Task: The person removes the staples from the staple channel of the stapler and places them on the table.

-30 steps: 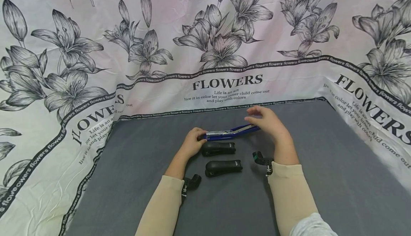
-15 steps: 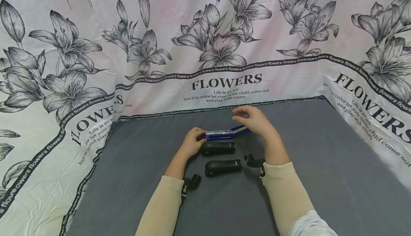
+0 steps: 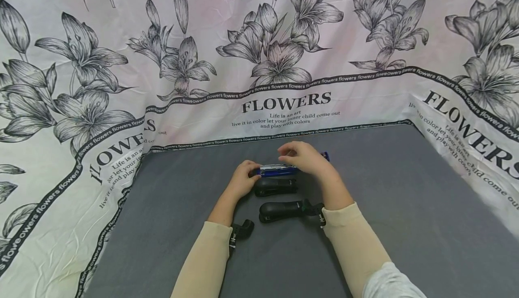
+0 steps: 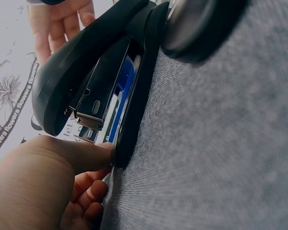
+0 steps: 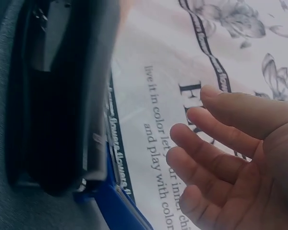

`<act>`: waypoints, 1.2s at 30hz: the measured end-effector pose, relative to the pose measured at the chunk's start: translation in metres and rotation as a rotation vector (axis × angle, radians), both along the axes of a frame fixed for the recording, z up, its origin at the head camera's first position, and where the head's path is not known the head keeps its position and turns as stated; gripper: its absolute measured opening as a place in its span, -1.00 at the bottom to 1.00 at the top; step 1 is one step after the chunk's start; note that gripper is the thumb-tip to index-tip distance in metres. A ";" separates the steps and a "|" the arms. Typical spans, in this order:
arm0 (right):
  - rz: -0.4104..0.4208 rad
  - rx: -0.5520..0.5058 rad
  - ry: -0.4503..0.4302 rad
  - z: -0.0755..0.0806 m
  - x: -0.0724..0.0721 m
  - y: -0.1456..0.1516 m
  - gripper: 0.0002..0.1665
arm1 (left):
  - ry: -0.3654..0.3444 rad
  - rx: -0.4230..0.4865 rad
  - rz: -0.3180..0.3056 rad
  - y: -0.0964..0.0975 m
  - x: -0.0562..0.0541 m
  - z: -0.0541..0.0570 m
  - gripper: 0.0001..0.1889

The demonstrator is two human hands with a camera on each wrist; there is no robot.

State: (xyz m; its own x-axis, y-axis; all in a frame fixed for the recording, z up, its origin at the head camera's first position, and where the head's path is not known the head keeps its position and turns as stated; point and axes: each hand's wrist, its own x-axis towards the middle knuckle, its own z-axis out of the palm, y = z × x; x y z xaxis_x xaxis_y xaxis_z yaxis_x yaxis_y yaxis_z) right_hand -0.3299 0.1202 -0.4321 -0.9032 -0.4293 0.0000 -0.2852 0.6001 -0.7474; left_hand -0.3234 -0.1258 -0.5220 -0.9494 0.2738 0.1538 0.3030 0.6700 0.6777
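A blue stapler [image 3: 277,171] lies unfolded on the grey cloth, its metal staple channel showing; its raised arm reaches to the right, partly behind the right hand. My left hand [image 3: 243,179] pinches its left end between thumb and fingers. Over the stapler's middle hovers my right hand [image 3: 305,158], and in the right wrist view its fingers [image 5: 201,163] are loosely bent with nothing in them. Just nearer to me lies a black stapler [image 3: 275,187], which hides much of the blue one [image 4: 127,76] in the left wrist view.
A second black stapler [image 3: 280,210] lies nearer still, the right wrist's camera mount [image 3: 314,209] overlapping its right end. Grey cloth [image 3: 405,226] covers the table. Behind it hangs a white flower-printed curtain [image 3: 202,122].
My right hand has moved left and slightly down, from the raised arm's far end to over the stapler's middle. The left hand has stayed on the left end.
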 end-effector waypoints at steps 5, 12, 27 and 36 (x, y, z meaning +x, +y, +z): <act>0.042 0.066 -0.018 -0.005 -0.001 -0.007 -0.54 | 0.004 0.008 0.000 0.000 0.000 0.000 -0.67; 0.080 0.185 -0.036 -0.008 0.000 -0.012 -0.59 | 0.012 0.004 0.002 0.000 -0.001 0.000 -0.67; 0.039 0.296 -0.060 -0.018 -0.003 -0.012 -0.64 | 0.006 -0.016 -0.016 0.000 0.000 0.001 -0.66; -0.009 0.212 -0.072 -0.022 -0.004 -0.012 -0.67 | 0.006 -0.015 -0.007 0.000 0.001 0.001 -0.66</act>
